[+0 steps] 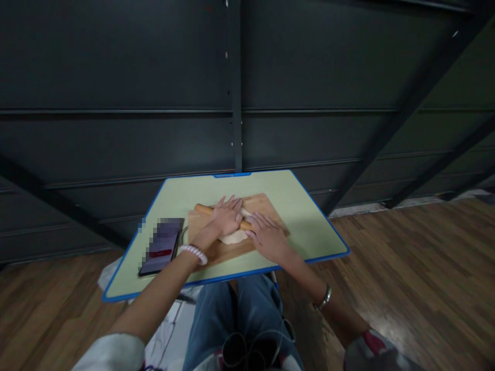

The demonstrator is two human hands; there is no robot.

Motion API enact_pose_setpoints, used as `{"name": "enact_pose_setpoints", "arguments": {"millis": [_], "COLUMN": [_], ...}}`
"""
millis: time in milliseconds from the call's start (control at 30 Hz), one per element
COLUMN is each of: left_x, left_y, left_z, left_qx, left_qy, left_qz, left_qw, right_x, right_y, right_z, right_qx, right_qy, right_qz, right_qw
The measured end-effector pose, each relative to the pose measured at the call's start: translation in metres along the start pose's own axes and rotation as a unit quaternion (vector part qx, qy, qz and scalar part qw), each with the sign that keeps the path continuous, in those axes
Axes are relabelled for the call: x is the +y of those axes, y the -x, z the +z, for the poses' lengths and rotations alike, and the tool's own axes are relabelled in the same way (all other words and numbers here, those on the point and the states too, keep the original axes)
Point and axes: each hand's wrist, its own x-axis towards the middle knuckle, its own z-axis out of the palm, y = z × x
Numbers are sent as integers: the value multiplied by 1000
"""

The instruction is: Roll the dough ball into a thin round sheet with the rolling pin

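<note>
A wooden rolling pin point(203, 208) lies at a slant over a flat piece of pale dough point(233, 237) on a wooden cutting board point(228, 252). My left hand point(226, 216) rests on the pin's left part with its fingers stretched forward and spread. Further right, my right hand point(268, 238) lies palm down over the other end, fingers also extended. Neither hand's fingers wrap round the pin. Parts of the pin and dough are hidden beneath both hands.
The board lies on a small pale green table point(309, 226) with a blue rim. Left of it lies a phone point(162, 242), partly pixelated. A dark panelled wall point(185, 144) stands behind the table. Below are my legs point(247, 304) in jeans and a wooden floor point(417, 278).
</note>
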Motion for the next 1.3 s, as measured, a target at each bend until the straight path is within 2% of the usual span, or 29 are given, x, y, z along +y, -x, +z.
{"name": "enact_pose_setpoints", "arguments": {"millis": [133, 333, 567, 767, 900, 1133, 1300], "left_x": [4, 21, 65, 101, 100, 91, 92], "left_y": [26, 80, 131, 155, 165, 180, 183], "left_z": [4, -3, -4, 7, 7, 3, 4], "left_qx": [60, 91, 116, 132, 139, 102, 96], "left_qy": [-12, 15, -8, -83, -127, -131, -146], "left_qz": [-11, -16, -59, -91, -120, -155, -183], "left_qw": [998, 996, 992, 984, 975, 974, 967], "right_x": [-16, -25, -20, -28, -35, -56, -72], "right_y": [8, 14, -1, -33, -49, -79, -100], "right_z": [6, 8, 9, 16, 19, 23, 30], "right_qx": [43, 74, 35, 0, 5, -7, -21], "right_qy": [18, 6, -5, -3, 1, 5, -11], "right_qz": [24, 11, 36, 29, -3, -131, -155], "right_qw": [999, 997, 999, 1000, 1000, 991, 988]}}
